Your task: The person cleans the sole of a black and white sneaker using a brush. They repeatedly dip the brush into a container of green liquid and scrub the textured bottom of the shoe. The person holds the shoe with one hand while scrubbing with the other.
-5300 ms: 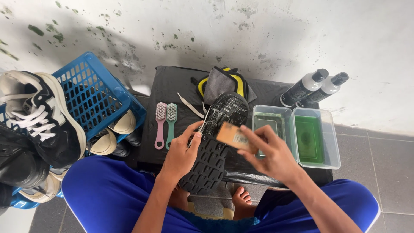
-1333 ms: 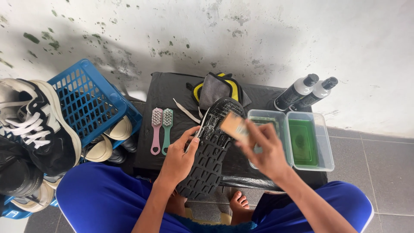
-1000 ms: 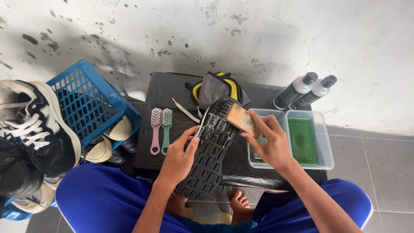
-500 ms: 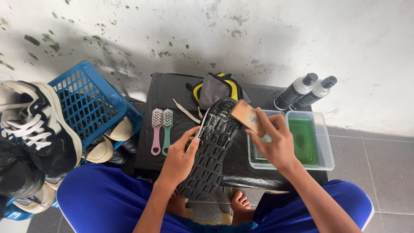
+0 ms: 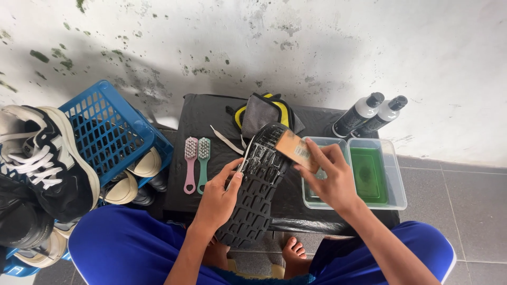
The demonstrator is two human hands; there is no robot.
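Two hands work over a tub [image 5: 393,174]: left hand [image 5: 221,198] grips a shoe [image 5: 253,195] sole-up, right hand [image 5: 330,177] clasps a brush [image 5: 296,150] against its toe.

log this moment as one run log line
left hand: steadies black shoe sole up | right hand: holds tan brush at toe | green tub beside

Two grey-white labelled bottles [image 5: 372,113], black caps, lying against wall beside green tub [image 5: 393,179].
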